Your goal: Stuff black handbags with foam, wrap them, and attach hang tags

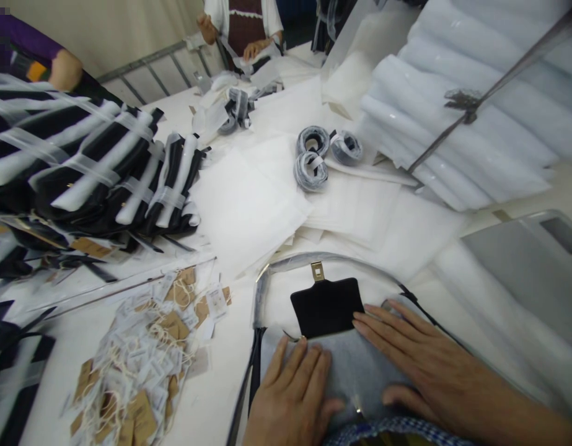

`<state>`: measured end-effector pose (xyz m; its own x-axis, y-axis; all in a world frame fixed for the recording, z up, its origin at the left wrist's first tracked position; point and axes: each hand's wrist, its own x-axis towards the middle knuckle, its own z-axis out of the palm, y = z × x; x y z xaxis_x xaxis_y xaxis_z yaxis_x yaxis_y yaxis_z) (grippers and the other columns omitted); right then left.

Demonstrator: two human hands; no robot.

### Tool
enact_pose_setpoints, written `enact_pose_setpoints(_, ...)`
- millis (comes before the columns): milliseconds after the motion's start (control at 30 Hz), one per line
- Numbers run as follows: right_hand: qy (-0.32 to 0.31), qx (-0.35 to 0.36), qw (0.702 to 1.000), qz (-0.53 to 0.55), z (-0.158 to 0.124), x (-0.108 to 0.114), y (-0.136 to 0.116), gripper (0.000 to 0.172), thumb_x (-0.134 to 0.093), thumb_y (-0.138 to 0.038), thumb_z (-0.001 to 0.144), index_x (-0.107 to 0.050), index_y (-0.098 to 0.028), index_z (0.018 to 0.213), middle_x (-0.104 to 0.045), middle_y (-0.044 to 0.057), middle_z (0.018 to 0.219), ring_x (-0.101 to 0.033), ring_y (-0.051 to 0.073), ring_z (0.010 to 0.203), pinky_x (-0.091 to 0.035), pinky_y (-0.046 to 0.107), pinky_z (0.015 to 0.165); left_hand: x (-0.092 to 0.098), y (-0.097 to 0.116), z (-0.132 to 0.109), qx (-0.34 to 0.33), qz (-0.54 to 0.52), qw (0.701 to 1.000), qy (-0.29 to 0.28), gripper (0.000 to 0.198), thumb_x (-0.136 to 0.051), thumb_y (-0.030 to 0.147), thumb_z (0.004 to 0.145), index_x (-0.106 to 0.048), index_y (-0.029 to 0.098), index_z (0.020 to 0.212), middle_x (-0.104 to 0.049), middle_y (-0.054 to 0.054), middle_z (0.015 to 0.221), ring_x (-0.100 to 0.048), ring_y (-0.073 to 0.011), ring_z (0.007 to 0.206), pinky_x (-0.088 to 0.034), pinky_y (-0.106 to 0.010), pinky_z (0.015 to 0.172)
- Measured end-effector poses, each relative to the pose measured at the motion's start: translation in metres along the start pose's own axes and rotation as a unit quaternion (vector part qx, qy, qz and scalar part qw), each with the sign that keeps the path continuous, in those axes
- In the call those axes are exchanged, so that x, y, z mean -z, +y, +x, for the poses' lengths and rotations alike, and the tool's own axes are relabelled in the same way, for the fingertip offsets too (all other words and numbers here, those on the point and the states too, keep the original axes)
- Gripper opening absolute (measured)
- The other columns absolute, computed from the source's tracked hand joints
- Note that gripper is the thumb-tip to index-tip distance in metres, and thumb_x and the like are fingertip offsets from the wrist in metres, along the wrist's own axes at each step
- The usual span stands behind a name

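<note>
A handbag [346,365] lies flat in front of me, its body covered by a greyish translucent sheet. Its black flap [327,305] is folded away from me and carries a gold metal clasp plate [318,271]. Beyond the flap arches the wrapped strap [308,259]. My left hand [292,393] rests on the left part of the covered body, fingers stretched out. On the right part, my right hand [411,353] lies flat, its fingertips beside the flap's corner. A small metal piece [358,406] shows on the body between my hands.
Paper tags with strings [137,365] are heaped at left. Wrapped black bags [90,161] are stacked behind them. White sheets [253,204] and several wrapped rolls [311,170] lie ahead. A tied stack of white packing [453,105] stands right, near a grey tray [527,266]. Co-workers are opposite.
</note>
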<state>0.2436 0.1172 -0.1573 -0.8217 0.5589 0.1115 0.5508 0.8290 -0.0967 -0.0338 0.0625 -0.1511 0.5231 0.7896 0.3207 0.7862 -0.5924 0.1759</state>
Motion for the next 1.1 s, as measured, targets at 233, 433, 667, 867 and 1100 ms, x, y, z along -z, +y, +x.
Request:
enact_pose_setpoints(233, -0.002, -0.038, 0.998, 0.05, -0.001, -0.002, -0.006, 0.071, -0.053, -0.051, 0.095, -0.034, -0.015, 0.154, -0.045, 0.013, 0.153, -0.043, 0.032, 0.139, -0.034, 0.058, 0.114, 0.016, 0.017, -0.021, 0.015, 0.024, 0.984, -0.174, 0.084, -0.044, 0.077, 0.085, -0.027, 0.032, 0.155, -0.033, -0.007, 0.16, -0.031, -0.0391, 0.145, -0.032, -0.067, 0.111)
enact_pose_setpoints(433, 0.016, -0.039, 0.993, 0.113, 0.008, 0.01, -0.001, 0.063, -0.057, -0.049, 0.094, -0.046, -0.014, 0.146, -0.055, 0.015, 0.143, -0.05, 0.031, 0.133, -0.035, 0.058, 0.114, 0.015, 0.025, -0.025, 0.057, -0.017, 0.98, -0.188, 0.076, -0.042, 0.074, 0.089, -0.026, 0.039, 0.154, -0.027, -0.006, 0.163, -0.02, -0.0373, 0.15, -0.02, -0.07, 0.115)
enact_pose_setpoints(667, 0.074, -0.158, 0.953, 0.248, 0.101, 0.036, 0.021, 0.039, -0.063, -0.029, 0.089, -0.066, -0.013, 0.124, -0.068, 0.014, 0.125, -0.062, 0.032, 0.118, -0.047, 0.048, 0.104, 0.017, 0.024, -0.024, 0.051, -0.026, 0.982, -0.181, 0.075, -0.04, 0.075, 0.089, -0.031, 0.037, 0.153, -0.029, -0.008, 0.162, -0.021, -0.0381, 0.149, -0.015, -0.069, 0.117)
enact_pose_setpoints(867, 0.066, -0.13, 0.943, 0.298, 0.113, 0.049, 0.009, 0.023, -0.056, -0.025, 0.091, -0.077, -0.021, 0.098, -0.078, -0.001, 0.093, -0.073, 0.023, 0.089, -0.058, 0.035, 0.085, 0.017, 0.024, -0.025, 0.045, -0.018, 0.983, -0.177, 0.077, -0.038, 0.078, 0.087, -0.033, 0.035, 0.152, -0.032, -0.008, 0.161, -0.022, -0.0374, 0.149, -0.014, -0.068, 0.118)
enact_pose_setpoints(1100, 0.055, -0.008, 0.956, 0.289, 0.031, 0.036, -0.035, 0.034, -0.059, -0.016, 0.091, -0.07, -0.024, 0.122, -0.073, 0.002, 0.118, -0.07, 0.02, 0.108, -0.055, 0.033, 0.098, 0.012, 0.024, -0.029, 0.032, -0.007, 0.992, -0.125, 0.075, -0.05, 0.072, 0.087, -0.037, 0.035, 0.15, -0.047, -0.009, 0.149, -0.033, -0.037, 0.143, -0.016, -0.068, 0.117)
